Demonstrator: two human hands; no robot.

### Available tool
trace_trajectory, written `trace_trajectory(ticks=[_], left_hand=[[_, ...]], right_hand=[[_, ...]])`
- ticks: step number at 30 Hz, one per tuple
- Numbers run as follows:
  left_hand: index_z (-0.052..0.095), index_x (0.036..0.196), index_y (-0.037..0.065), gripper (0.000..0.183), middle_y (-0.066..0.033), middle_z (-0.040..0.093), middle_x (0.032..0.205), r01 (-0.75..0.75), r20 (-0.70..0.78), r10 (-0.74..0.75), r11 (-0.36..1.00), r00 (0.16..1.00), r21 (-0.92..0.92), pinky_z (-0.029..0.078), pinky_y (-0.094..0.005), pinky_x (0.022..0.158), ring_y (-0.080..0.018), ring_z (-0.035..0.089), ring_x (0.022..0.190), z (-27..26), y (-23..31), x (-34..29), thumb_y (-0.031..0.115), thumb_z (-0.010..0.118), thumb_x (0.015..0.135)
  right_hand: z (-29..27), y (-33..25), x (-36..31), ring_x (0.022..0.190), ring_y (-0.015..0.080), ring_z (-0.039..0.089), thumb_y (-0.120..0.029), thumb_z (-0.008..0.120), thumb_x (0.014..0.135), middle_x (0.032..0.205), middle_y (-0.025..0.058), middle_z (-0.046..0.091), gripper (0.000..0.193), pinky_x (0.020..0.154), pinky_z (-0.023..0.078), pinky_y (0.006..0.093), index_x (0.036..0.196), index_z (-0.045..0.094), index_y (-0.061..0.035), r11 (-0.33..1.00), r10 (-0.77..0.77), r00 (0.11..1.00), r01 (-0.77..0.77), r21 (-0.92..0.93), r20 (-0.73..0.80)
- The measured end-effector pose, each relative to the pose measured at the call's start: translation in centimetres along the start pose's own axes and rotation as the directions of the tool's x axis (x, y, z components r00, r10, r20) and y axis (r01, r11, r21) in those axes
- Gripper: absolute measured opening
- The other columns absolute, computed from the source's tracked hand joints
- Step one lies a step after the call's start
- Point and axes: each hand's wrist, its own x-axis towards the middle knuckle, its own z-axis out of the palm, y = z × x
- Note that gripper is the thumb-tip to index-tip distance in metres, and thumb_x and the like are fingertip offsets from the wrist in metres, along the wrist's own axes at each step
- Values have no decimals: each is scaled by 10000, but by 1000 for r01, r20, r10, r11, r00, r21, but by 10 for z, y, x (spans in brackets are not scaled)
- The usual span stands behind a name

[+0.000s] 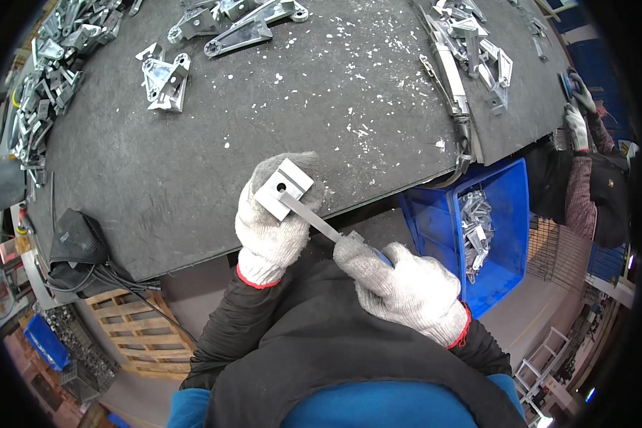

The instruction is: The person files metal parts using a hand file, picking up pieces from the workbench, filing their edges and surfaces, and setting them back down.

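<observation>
My left hand (pixel 269 232), in a white knitted glove with a red cuff, grips a small silver metal block (pixel 269 194) with a dark round hole and a groove across it. My right hand (pixel 415 289), gloved alike, is wrapped round the handle of a flat file (pixel 317 220); a bit of blue shows at the grip. The narrow grey blade reaches left, its tip at the block's face beside the hole. Whether the tip touches the metal or enters the hole, I cannot tell. Both hands are at the near edge of the dark worktable (pixel 185 153).
Silver castings lie in a heap (pixel 64 43) at the far left, in a group (pixel 246 32) at the back and right of a cable-like strip (pixel 449 75). Pale chips dot the tabletop. A blue bin (pixel 503 274) holds metal parts. Another person's gloved hand (pixel 576 125) is at the right.
</observation>
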Motion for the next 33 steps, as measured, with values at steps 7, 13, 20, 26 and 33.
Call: trace_trajectory(ticks=[7, 13, 20, 26, 33], left_hand=[[661, 1228, 0, 412, -82, 733, 1117, -40, 31, 41, 999, 999, -7, 570, -282, 803, -127, 679, 941, -2, -5, -1, -51, 786, 839], [633, 1254, -9, 447, -92, 732, 1176, 7, 54, -4, 998, 999, -57, 566, -287, 867, -138, 679, 1026, -4, -9, -3, -61, 782, 836], [637, 1242, 0, 482, -104, 730, 1184, -15, 62, 19, 998, 998, -55, 571, -311, 894, -164, 686, 1046, -4, -9, -3, -74, 813, 799], [677, 1179, 8, 421, -81, 743, 1098, 19, 8, -18, 997, 1000, -71, 583, -290, 824, -144, 700, 944, 3, -2, -5, -31, 851, 798], [683, 1169, 6, 395, -68, 741, 1066, 42, -21, -43, 998, 999, -41, 591, -293, 809, -145, 707, 937, 3, 0, -6, -1, 858, 815]], right_hand=[[4, 4, -1, 515, 307, 642, -259, 774, 808, 804, 81, 586, 468, 455, 534, 436, 1250, 700, -395, 1000, -10, 999, 11, 13, -50], [3, 6, -1, 506, 297, 636, -241, 779, 795, 805, 71, 595, 516, 446, 522, 427, 1283, 700, -390, 999, -43, 998, 44, 23, -48], [-8, 12, 5, 673, 330, 698, -220, 786, 801, 948, 98, 671, 637, 594, 576, 425, 1416, 624, -247, 978, -47, 992, 21, 210, 119], [-1, 40, 18, 1251, 322, 649, -226, 728, 882, 1448, 174, 604, 827, 1051, 511, 363, 1598, 357, -41, 532, -307, 925, -28, 846, 223], [10, 43, 18, 1333, 335, 601, -236, 683, 924, 1547, 165, 530, 826, 1128, 462, 376, 1636, 294, -79, 473, -402, 872, -63, 879, 279]])
